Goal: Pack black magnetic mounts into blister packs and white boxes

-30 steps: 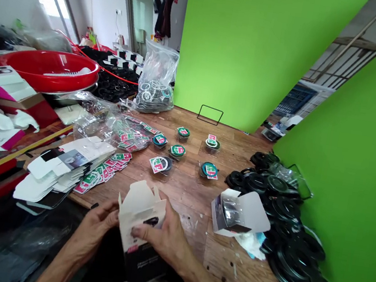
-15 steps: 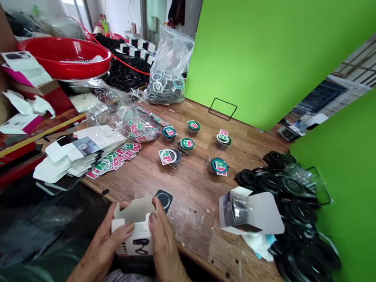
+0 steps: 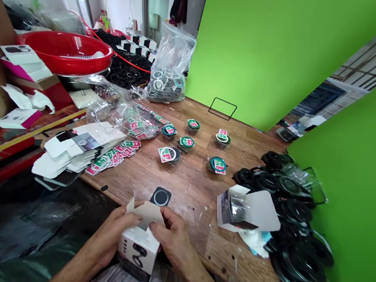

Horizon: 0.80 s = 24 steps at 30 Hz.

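Note:
A small white cardboard box (image 3: 138, 253), printed with black pictures and with its end flaps up, is held over my lap at the table's front edge. My left hand (image 3: 114, 232) grips its left side, thumb across the flaps. From the right, my right hand (image 3: 174, 237) pinches a flap near the opening. Whether anything lies inside the box is hidden. Just beyond it a dark card with a ring mark (image 3: 161, 196) lies on the wood. An opened box (image 3: 234, 211) with a clear plastic insert stands to the right.
Flattened white boxes (image 3: 74, 151) and red-green cards (image 3: 113, 157) are at the left. Several clear packs with coloured rings (image 3: 218, 165) stand mid-table. Black round parts (image 3: 298, 212) pile up at right. Behind are a bag of rings (image 3: 169, 70), a red basin (image 3: 65, 53) and a green partition (image 3: 261, 47).
The box has tilted so more of its printed front shows. Both hands have shifted onto its top flaps, which lean inward more than before. The view has moved slightly.

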{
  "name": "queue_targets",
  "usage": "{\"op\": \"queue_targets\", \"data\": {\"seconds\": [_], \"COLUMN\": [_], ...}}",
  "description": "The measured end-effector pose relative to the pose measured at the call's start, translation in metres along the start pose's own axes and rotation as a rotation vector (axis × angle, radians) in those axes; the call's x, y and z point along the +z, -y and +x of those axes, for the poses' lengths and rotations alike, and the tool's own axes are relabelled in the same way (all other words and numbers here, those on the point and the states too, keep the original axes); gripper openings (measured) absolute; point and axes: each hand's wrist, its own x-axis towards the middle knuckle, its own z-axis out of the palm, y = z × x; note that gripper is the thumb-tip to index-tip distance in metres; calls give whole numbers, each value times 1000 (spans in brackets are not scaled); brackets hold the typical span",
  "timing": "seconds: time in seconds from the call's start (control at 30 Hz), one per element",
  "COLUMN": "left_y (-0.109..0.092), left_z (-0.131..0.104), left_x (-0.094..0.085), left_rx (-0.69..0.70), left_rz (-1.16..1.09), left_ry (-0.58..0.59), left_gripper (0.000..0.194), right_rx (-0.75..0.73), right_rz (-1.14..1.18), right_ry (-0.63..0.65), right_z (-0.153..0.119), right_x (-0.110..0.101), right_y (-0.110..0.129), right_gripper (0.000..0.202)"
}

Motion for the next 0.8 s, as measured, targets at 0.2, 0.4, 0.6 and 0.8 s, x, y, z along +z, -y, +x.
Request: {"op": "queue_targets", "data": {"seconds": [0.2, 0.4, 0.6, 0.8], "left_y": [-2, 8, 13, 15], "left_z": [0, 1, -2, -7], "left_x": [3, 3, 3, 6], "left_rx": [-130, -33, -22, 28], "left_rz": [-167, 14, 32, 146], "left_ry": [49, 10, 14, 14], "left_gripper": [46, 42, 20, 19], "right_rx": [-98, -429, -240, -241], "right_rz": [31, -392, -370, -644], "right_ry": [-126, 184, 174, 237], "right_z": [7, -1, -2, 0], "right_x": [3, -10, -15, -15], "right_y": [-12, 4, 8, 21], "right_gripper": [32, 20, 15, 21]}}
